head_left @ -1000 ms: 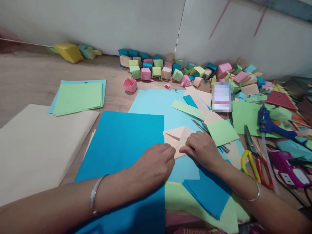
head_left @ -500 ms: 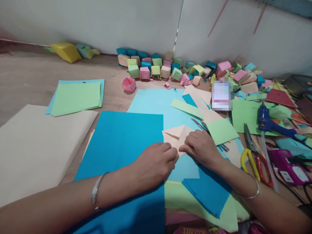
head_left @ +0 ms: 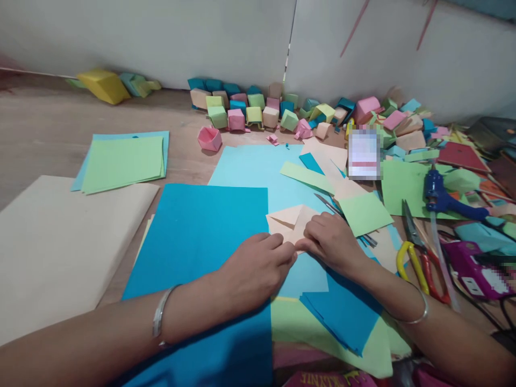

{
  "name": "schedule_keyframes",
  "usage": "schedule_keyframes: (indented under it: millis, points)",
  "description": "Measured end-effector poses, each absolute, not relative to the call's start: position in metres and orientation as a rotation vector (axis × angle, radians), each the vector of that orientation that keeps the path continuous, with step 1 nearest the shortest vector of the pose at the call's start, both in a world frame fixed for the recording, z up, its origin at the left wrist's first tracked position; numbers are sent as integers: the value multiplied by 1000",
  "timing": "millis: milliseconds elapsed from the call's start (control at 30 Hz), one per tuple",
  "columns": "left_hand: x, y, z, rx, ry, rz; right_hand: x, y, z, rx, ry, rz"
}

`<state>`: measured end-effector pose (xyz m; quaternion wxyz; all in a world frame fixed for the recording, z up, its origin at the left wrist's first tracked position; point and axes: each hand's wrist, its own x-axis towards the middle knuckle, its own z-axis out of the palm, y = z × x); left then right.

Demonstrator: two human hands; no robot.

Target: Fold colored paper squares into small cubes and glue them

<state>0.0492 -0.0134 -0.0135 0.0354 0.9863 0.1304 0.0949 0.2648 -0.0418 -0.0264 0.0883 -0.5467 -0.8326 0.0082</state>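
Observation:
A small peach sheet of folded paper, its corners turned in towards the middle, lies over light blue paper. At its near left edge my left hand is closed, fingers bent onto the paper. My right hand is closed on the right side, thumb stretched towards the left fingers; the two nearly meet. Both hands cover the paper's lower part. Beneath my left forearm spreads a large dark blue sheet.
Scissors, a blue glue gun and a purple extension socket lie at right. Rows of folded paper cubes line the wall. Green sheets and a big cream sheet lie at left.
The view has shifted slightly, moving the scene a little left. Both hands keep to the same edges of the peach paper, with the left fingers marginally closer to the right thumb.

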Motion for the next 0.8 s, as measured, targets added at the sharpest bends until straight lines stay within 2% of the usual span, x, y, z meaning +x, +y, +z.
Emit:
schedule_keyframes:
  millis: [300, 600, 800]
  points:
    - [49, -14, -18, 3060, 368, 282, 275, -40, -21, -1701, -2501, 102]
    - [44, -15, -11, 2897, 390, 261, 296, -40, -10, -1882, -2412, 454]
    - [39, -18, -1, 2925, 447, 130, 300, -43, -5, -1862, -2426, 542]
